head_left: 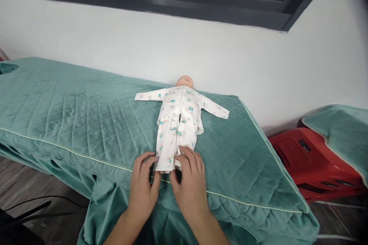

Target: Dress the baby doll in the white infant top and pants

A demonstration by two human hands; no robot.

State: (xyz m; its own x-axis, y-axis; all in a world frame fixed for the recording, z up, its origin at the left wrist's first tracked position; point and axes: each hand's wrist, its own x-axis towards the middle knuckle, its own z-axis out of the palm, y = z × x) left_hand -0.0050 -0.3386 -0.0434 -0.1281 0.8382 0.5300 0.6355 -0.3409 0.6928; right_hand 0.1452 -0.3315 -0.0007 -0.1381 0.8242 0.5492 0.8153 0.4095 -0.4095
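Note:
On a green quilted bed lies a doll [184, 81] on its back, its head toward the wall. It wears a white baby shirt [181, 101] with small green and coloured prints, its sleeves spread to both sides. Matching baby trousers [167, 143] cover the legs and reach close to the bed's near edge. My left hand [143, 185] touches the outer edge of the left trouser leg near its cuff, thumb and fingers apart. Over the right trouser leg rest the curved fingers of my right hand [191, 182], its thumb apart by the cuff. Both hands look open; the right fingers partly hide that leg's end.
The green quilted cover [86, 115] has a pale piped edge and hangs down in folds. A white wall [115, 42] and dark window frame [186, 5] stand behind. At right is a red plastic stool [310, 160] with green cloth on it. Black cables [46, 201] cross the floor at left.

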